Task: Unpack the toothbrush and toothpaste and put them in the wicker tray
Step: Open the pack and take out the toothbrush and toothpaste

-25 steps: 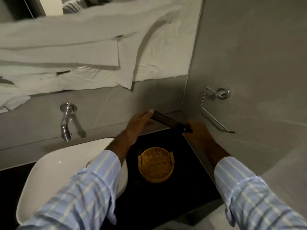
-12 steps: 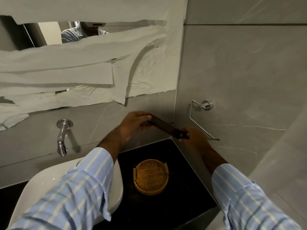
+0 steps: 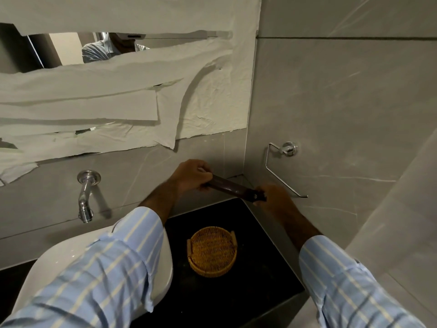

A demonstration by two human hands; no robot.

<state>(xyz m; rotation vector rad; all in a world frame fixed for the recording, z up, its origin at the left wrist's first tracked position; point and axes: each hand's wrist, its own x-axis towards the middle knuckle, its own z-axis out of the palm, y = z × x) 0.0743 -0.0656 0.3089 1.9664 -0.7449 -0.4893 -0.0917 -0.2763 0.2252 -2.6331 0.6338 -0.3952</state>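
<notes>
A long dark brown package (image 3: 233, 187) is held in the air above the counter's far corner, sloping down to the right. My left hand (image 3: 192, 176) grips its upper left end and my right hand (image 3: 275, 200) grips its lower right end. Its contents are hidden, so no toothbrush or toothpaste shows. The round wicker tray (image 3: 212, 250) sits empty on the black counter (image 3: 260, 268), below and nearer than the package.
A white basin (image 3: 163, 268) stands left of the tray, with a chrome tap (image 3: 85, 197) on the wall behind it. A chrome towel ring (image 3: 281, 166) juts from the right wall beside my right hand. Paper covers most of the mirror (image 3: 118, 91).
The view has tilted up, so hands, package and tray sit lower in the picture. My left fingers have curled further around the package's left end. Both hands have kept their hold.
</notes>
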